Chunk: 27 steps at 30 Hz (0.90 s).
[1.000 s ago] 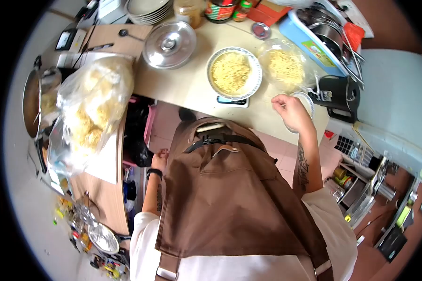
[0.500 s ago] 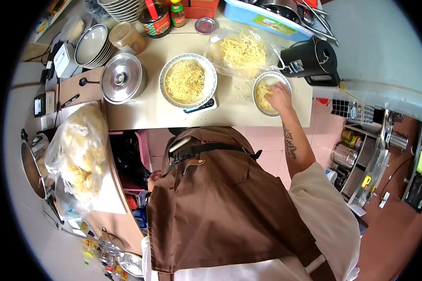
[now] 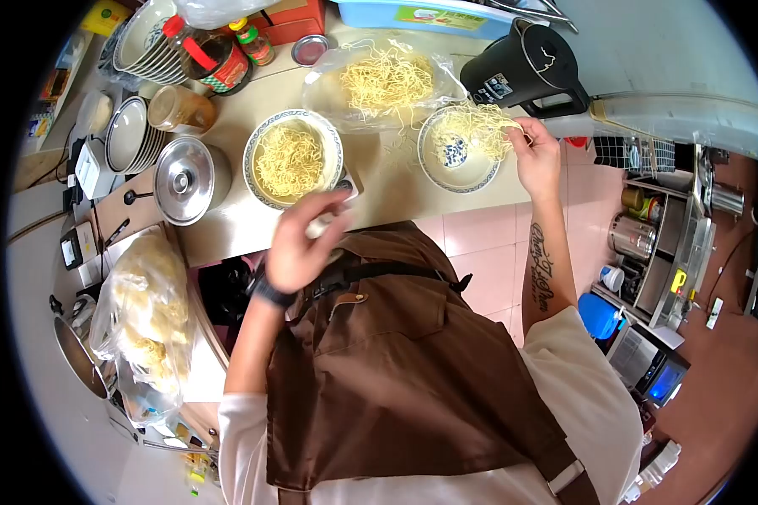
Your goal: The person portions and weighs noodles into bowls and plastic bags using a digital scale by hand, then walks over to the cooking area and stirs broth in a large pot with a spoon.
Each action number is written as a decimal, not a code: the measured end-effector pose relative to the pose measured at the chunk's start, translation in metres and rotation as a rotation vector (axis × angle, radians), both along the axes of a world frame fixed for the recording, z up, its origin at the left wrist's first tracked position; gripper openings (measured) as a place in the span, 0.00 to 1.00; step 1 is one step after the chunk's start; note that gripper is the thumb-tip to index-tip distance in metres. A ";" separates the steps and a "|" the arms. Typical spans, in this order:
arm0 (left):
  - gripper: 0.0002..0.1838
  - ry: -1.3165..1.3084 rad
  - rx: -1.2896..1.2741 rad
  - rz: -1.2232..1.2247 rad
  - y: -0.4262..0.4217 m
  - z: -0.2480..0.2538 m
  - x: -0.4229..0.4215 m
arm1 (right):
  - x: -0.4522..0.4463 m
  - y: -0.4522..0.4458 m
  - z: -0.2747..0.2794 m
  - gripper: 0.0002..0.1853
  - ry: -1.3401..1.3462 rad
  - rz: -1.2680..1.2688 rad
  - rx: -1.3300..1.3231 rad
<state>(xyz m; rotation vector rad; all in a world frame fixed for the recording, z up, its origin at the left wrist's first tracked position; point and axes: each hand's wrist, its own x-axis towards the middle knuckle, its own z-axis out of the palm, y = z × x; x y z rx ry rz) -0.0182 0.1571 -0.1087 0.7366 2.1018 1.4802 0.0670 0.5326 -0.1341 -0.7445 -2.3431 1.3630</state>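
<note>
My right hand [image 3: 537, 160] pinches strands of yellow noodles [image 3: 483, 128] at the right rim of a small patterned bowl [image 3: 459, 181]; the strands hang over and into it. My left hand [image 3: 307, 240], slightly blurred, is raised just below a larger bowl [image 3: 257, 187] of noodles, fingers apart and nothing seen in it. That bowl rests on a scale [image 3: 350, 187], mostly hidden by the bowl and my left hand. Behind, between the two bowls, more noodles [image 3: 387, 77] lie on an open plastic bag [image 3: 324, 94].
A black kettle [image 3: 526, 71] stands behind the small bowl. To the left are a lidded metal pot [image 3: 185, 181], a jar [image 3: 179, 109], stacked bowls [image 3: 129, 135], a sauce bottle [image 3: 219, 63] and a bag of noodles [image 3: 147, 320]. A blue bin [image 3: 429, 18] sits at the back.
My right hand has lifted noodles out of the small bowl toward its right side. My left hand has risen from beside the apron to the larger bowl. The view has shifted to the right.
</note>
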 end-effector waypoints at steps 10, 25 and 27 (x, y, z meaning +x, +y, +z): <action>0.25 0.072 -0.199 -0.294 0.256 -0.114 -0.017 | 0.003 0.007 -0.020 0.07 -0.010 0.046 -0.131; 0.16 -0.004 -0.730 -0.392 0.269 -0.117 -0.018 | -0.004 0.002 0.145 0.10 0.441 -0.062 0.046; 0.16 0.317 -0.733 -0.579 0.276 -0.156 -0.008 | -0.007 -0.002 0.171 0.11 0.665 -0.168 0.059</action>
